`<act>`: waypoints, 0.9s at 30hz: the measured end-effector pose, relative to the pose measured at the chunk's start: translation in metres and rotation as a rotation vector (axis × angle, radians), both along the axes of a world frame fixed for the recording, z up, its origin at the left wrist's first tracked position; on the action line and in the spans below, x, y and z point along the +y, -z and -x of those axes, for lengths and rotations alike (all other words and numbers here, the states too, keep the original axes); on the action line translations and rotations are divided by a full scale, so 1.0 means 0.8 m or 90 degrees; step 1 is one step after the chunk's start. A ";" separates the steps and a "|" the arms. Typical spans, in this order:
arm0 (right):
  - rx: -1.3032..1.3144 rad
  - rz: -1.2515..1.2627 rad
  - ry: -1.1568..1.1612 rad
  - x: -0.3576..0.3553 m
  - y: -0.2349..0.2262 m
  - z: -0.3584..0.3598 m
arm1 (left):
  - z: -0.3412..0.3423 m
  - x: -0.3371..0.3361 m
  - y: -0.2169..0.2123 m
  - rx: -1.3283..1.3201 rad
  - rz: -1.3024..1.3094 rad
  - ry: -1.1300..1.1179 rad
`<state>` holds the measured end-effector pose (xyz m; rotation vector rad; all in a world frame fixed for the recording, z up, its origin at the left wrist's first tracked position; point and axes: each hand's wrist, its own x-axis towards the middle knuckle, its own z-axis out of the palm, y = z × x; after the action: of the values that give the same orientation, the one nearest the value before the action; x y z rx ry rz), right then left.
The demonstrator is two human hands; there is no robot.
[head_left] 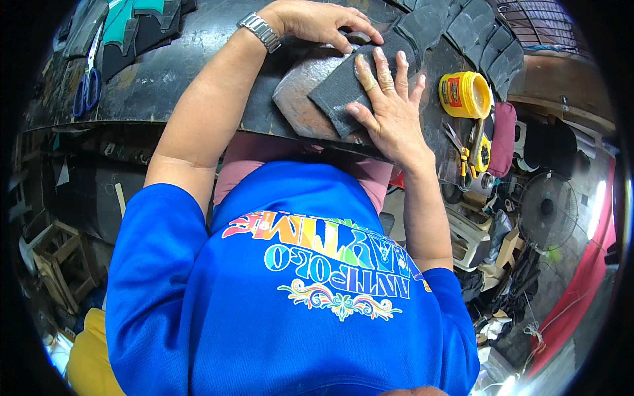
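Observation:
A black textured piece point(333, 99), like leather or synthetic sheet, lies on a grey-brown slab point(297, 99) at the near edge of the worktable. Spread fingers of my right hand point(394, 112) rest flat on its right side; pale residue coats some fingertips. At the far edge of the piece is my left hand point(323, 25), a metal watch on its wrist. Its thumb and index finger are bent and apart, touching down around a small dark bit of that edge. What lies under the left palm is hidden.
Overlapping black cut pieces point(462, 33) cover the table's far right. A yellow tub point(465, 94), yellow-handled scissors point(464, 155) and a maroon pouch point(504, 138) sit right of my hand. Blue-handled scissors point(87, 89) and teal pieces point(122, 23) lie left. A fan point(547, 206) stands right.

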<state>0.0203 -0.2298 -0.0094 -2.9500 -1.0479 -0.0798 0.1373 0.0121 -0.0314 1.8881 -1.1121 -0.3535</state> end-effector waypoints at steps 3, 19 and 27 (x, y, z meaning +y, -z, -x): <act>0.058 -0.031 -0.035 -0.001 -0.001 0.014 | 0.001 -0.002 -0.003 0.093 0.025 -0.006; 0.049 -0.246 -0.028 0.004 -0.023 0.017 | 0.005 -0.006 -0.005 0.133 0.064 -0.041; -0.024 0.006 -0.073 0.033 -0.001 0.038 | 0.000 -0.007 0.000 0.087 0.052 -0.064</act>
<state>-0.0103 -0.2031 -0.0083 -2.8997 -1.2225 -0.1301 0.1371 0.0061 -0.0317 1.8126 -0.9246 -0.3690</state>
